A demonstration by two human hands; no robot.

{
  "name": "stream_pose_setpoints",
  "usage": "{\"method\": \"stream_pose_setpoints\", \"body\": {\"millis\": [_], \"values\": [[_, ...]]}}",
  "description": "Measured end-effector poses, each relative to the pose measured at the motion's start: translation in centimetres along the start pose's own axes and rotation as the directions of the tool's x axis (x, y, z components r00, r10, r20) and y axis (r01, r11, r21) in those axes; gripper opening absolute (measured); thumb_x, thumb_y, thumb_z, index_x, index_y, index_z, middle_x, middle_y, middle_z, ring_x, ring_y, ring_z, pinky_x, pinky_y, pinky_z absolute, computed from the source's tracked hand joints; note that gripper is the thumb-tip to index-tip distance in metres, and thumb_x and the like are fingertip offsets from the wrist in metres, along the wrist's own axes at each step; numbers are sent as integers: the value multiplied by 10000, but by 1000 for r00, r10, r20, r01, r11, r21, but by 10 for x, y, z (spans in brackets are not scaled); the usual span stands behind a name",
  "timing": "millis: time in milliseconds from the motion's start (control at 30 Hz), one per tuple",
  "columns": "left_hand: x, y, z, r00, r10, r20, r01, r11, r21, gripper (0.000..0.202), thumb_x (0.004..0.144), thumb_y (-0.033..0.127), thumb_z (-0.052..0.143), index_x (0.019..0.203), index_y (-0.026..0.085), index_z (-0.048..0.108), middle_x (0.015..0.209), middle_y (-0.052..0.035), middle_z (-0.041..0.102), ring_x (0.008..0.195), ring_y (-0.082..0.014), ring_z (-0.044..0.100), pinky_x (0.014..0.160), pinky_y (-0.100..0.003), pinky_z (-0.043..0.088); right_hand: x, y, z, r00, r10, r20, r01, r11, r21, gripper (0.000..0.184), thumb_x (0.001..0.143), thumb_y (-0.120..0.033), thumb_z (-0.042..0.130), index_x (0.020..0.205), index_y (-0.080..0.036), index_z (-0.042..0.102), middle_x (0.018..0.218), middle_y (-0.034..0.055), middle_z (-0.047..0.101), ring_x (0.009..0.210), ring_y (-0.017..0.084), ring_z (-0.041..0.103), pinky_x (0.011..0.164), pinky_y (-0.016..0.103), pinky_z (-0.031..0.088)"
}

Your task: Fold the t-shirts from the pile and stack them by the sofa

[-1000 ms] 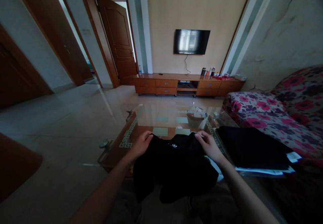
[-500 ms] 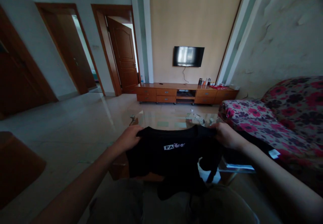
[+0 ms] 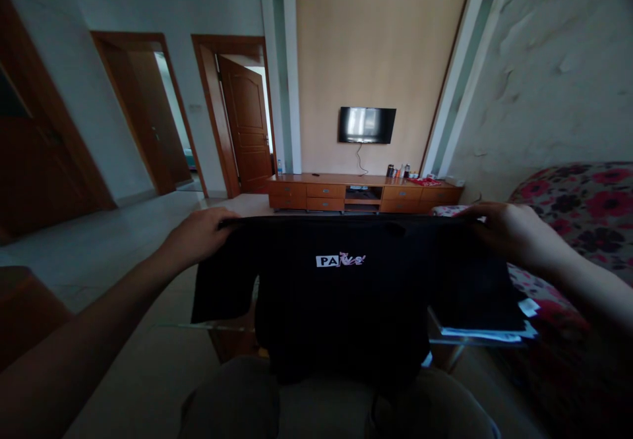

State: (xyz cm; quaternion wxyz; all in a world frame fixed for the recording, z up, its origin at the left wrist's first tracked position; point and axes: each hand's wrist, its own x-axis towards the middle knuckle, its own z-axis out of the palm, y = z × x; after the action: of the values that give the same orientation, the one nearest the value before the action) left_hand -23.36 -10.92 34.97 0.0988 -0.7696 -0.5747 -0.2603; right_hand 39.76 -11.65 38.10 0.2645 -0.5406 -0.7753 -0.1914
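"Left grip (image 3: 205,233) and right grip (image 3: 512,225), what are they up to?"

"Each one is pinched on the top edge of the black shirt (image 3: 343,320). They are much farther apart than a second ago."

"So what is new?"

"The shirt is not bunched up any more. Its top edge is nearly straight now, and all of the word print (image 3: 340,260) shows."

"Does that help?"

"I think so. It looks spread wide, with few lumps, and the sleeve (image 3: 225,284) by the left grip hangs free."

"Where is the shirt?"

"Up in the air, over the knees (image 3: 227,399). It hides most of the glass bench (image 3: 232,329)."

"And the other sleeve?"

"It's too dark. I can't tell where it stops and the cloth pile (image 3: 487,334) starts."
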Motion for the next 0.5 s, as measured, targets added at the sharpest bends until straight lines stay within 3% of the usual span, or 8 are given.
{"method": "stream_pose_setpoints", "body": {"millis": [133,200,333,400,500], "values": [[0,0,-21,997,-43,56,46,998,-47,351,917,251,479,1141,113,712,1111,-36,738,1015,-194,624,972,-392,442,-2,5,-13,996,66,52,-61,993,-97,331,825,-297,688,1146,-274,768,1054,89,772,774,211,696,685,316,426],[-3,4,-30,984,-110,142,130,981,-141,366,939,308,472,1168,136,699,1102,-37,729,992,-193,636,916,-389,503,-3,4,-19,988,87,129,-71,990,-120,329,837,-309,657,1148,-289,763,1049,66,773,832,229,708,716,321,457],[-14,13,-39,885,-287,368,435,792,-428,471,897,547,557,1255,254,644,1208,-57,668,1002,-247,644,653,-348,623,-6,-5,-30,959,103,266,-72,990,-123,326,867,-325,556,1117,-275,759,1064,53,763,880,236,715,739,314,513],[-18,16,-38,865,-339,370,496,685,-534,494,862,576,613,1249,270,637,1247,-63,641,1029,-254,636,645,-366,643,-8,-11,-31,949,143,282,-124,989,-87,315,888,-348,515,1073,-255,752,996,50,764,773,218,719,687,300,525],[-17,19,-34,901,-357,248,428,629,-649,464,888,547,607,1248,255,632,1252,-59,635,1020,-227,639,718,-384,645,-9,-15,-26,942,237,237,-233,971,-47,314,916,-397,496,1024,-226,737,873,59,757,583,188,682,549,277,493]]}}
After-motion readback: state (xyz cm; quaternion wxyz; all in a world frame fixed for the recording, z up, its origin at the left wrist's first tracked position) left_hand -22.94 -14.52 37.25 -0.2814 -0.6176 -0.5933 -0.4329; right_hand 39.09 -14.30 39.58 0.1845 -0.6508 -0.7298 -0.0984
